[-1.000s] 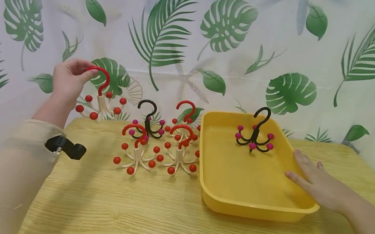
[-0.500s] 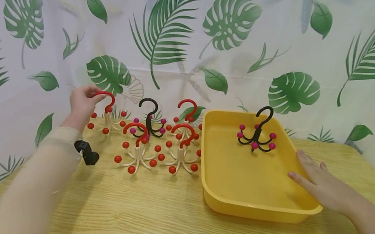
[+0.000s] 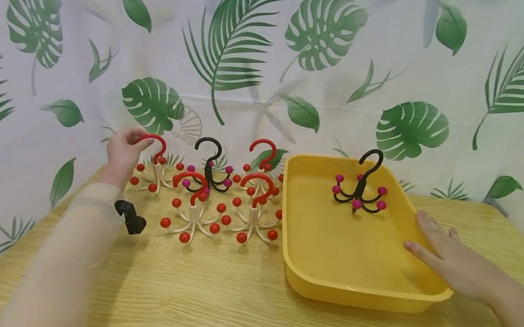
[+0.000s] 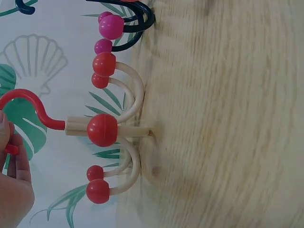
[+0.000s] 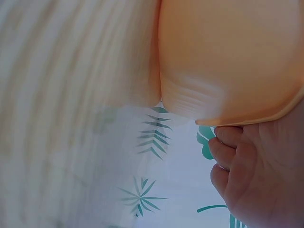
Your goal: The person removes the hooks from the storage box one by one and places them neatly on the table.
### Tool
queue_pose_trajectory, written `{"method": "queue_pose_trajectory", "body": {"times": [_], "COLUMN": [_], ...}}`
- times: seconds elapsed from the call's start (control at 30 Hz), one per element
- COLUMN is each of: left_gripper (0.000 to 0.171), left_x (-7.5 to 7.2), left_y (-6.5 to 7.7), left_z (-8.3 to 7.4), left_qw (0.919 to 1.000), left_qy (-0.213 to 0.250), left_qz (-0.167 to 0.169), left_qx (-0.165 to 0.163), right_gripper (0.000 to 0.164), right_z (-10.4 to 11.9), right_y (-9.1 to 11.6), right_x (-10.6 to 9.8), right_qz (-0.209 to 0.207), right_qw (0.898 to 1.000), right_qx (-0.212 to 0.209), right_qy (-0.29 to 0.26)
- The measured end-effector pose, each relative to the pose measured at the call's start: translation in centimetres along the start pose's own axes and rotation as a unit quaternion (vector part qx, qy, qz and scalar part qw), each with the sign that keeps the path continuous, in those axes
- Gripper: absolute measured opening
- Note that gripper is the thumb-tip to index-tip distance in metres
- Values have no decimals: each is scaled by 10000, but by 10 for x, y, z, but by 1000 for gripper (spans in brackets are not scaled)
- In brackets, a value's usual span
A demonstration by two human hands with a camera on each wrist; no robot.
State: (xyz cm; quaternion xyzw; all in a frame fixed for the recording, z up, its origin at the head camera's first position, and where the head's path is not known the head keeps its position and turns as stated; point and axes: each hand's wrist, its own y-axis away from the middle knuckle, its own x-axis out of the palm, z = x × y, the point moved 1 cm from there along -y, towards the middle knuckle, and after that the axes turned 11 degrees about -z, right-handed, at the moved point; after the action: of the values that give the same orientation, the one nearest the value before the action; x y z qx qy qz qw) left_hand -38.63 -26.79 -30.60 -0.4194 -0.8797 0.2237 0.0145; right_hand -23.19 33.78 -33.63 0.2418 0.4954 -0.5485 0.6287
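My left hand pinches the red hook of a cream hook hanger with red balls on its curved arms. In the left wrist view this hanger is upright, its lower tip at the tabletop. A black hanger with magenta balls stands just right of it. Two red-hooked hangers are in front, one left and one right, with another red-hooked hanger behind. My right hand rests on the right rim of the yellow tray, thumb over the inner edge, fingers straight.
Inside the tray, toward the back, stands another black hanger with magenta balls. All of this is on a wood-grain table. A leaf-patterned cloth hangs behind the table.
My left hand has come down and to the right with the red-hooked hanger, bringing it from the air to the tabletop beside the black one. My right hand stays on the tray.
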Motion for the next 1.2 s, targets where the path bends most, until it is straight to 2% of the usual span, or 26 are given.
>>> {"method": "queue_pose_trajectory", "body": {"times": [0.23,0.33,0.5,0.57,0.67,0.73,0.87,0.93,1.03,1.2], "left_gripper": [23,27,50,61,75,77,66,58,50,44], "left_x": [0,1,-2,-3,-1,3,13,20,32,54], "left_y": [1,2,6,6,6,7,20,32,53,92], "left_z": [5,5,-1,-8,-28,-47,-94,-117,-147,-175], "left_qw": [9998,9999,9998,9998,9997,9988,9931,9900,9853,9702], "left_qy": [-48,-119,-143,-118,-3,288,1037,1224,1278,1374], "left_qz": [-141,-76,142,149,56,-54,12,238,762,1784], "left_qx": [104,64,-10,73,229,383,542,662,842,896], "right_gripper": [75,76,76,76,75,75,74,74,74,74], "right_z": [-1,-1,0,1,1,2,2,3,4,3], "right_y": [1,1,0,0,1,1,1,1,0,-1], "right_x": [1,1,2,2,1,1,1,1,1,1], "right_qz": [26,24,59,66,42,35,47,47,24,-7], "right_qw": [10000,10000,10000,9999,10000,10000,10000,10000,10000,9999], "right_qx": [10,42,71,60,28,14,15,6,-12,-58], "right_qy": [-18,-6,21,50,70,73,51,56,92,120]}}
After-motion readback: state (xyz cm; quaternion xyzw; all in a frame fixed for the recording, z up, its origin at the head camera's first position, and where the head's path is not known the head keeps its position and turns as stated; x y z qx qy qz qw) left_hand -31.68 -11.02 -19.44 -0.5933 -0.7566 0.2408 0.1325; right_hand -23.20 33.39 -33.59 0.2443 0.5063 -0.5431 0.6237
